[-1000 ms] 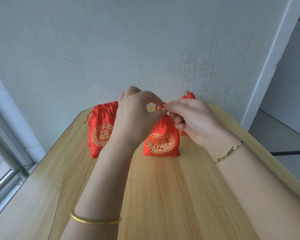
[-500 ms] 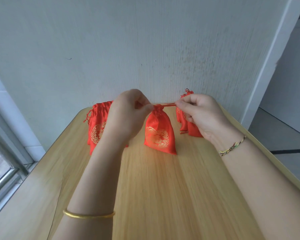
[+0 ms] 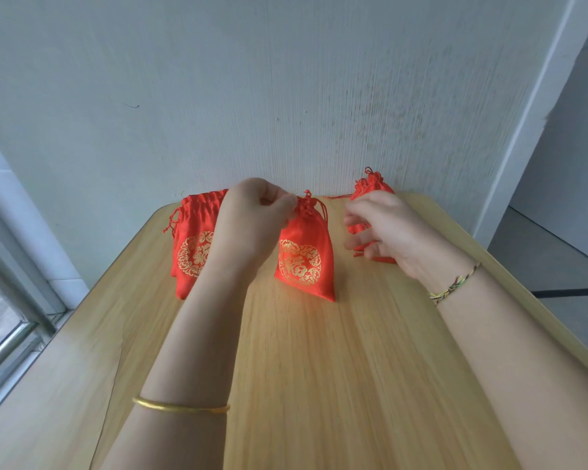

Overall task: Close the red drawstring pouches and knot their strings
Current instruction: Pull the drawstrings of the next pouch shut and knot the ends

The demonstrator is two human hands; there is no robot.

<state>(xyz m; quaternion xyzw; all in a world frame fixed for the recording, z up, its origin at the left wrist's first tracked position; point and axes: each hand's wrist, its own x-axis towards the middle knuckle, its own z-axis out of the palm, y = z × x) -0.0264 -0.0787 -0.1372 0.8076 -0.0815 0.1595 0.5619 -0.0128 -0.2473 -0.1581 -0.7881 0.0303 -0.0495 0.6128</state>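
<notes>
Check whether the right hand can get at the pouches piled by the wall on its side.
Probably yes. The right hand hangs open just in front of the piled pouches, nothing between them; the left hand pinches the top of the middle pouch, well aside.

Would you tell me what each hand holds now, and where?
The left hand pinches the middle pouch at its gathered neck; the right hand holds nothing.
</notes>
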